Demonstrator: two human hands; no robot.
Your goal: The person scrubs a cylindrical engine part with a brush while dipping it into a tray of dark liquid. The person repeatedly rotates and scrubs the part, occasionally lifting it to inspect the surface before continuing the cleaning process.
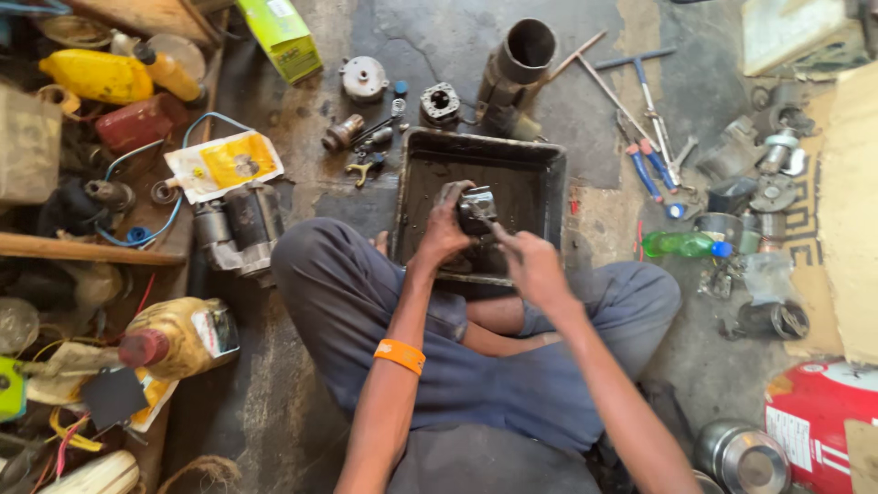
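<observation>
Hands, two, bare and oil-darkened, at work over a black rectangular metal tray (540, 169) set on the concrete floor between the seated person's knees. Left hand (445, 229), orange wristband (400, 355) on its forearm, clasps a small dark metal engine part (476, 210) above the tray's near half. Right hand (533, 265) is closed in a grip, fingers pointing at the part from just beside it; whether it holds a tool cannot be told.

Behind the tray: steel pipe section (521, 59), small cylinder casting (440, 102), round grey cover (364, 77), spring and loose fittings. Right of the tray: blue-handled tools (647, 165), T-handle wrench (640, 73), green plastic bottle (681, 244) lying flat. Left: starter motor (238, 227), yellow-and-white pouch (222, 165), amber oil jug with red cap (178, 338), yellow oil bottle (96, 75).
</observation>
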